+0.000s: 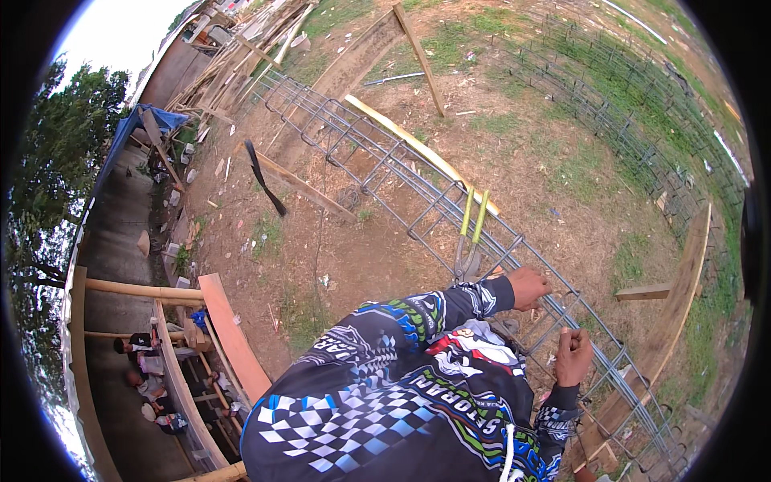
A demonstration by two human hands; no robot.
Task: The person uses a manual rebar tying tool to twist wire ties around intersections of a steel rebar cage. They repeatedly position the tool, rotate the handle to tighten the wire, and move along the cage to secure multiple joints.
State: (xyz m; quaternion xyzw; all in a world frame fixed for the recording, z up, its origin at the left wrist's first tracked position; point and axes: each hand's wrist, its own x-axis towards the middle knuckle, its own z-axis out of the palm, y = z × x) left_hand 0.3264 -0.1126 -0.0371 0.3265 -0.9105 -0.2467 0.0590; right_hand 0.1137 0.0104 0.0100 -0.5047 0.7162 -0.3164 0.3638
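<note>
A long rebar cage [426, 201] of straight bars and square stirrups runs diagonally from the far left to the near right, in front of my body. My left hand [528, 288] lies against its bars, fingers bent and partly hidden. My right hand [573, 357], nearer to me, is curled with thumb and fingertips together over the near side of the cage. Whatever may be in its pinch is too small to make out. Beside my left forearm, a bolt cutter [472, 229] with yellow-green handles rests on the cage, its jaws toward me.
A wooden plank [683, 281] stands under the cage's near end. Another board [301, 183] and a dark strip [261, 177] are at left. More rebar cages [618, 96] lie on grass at far right. Several people [152, 386] are under a roof at lower left.
</note>
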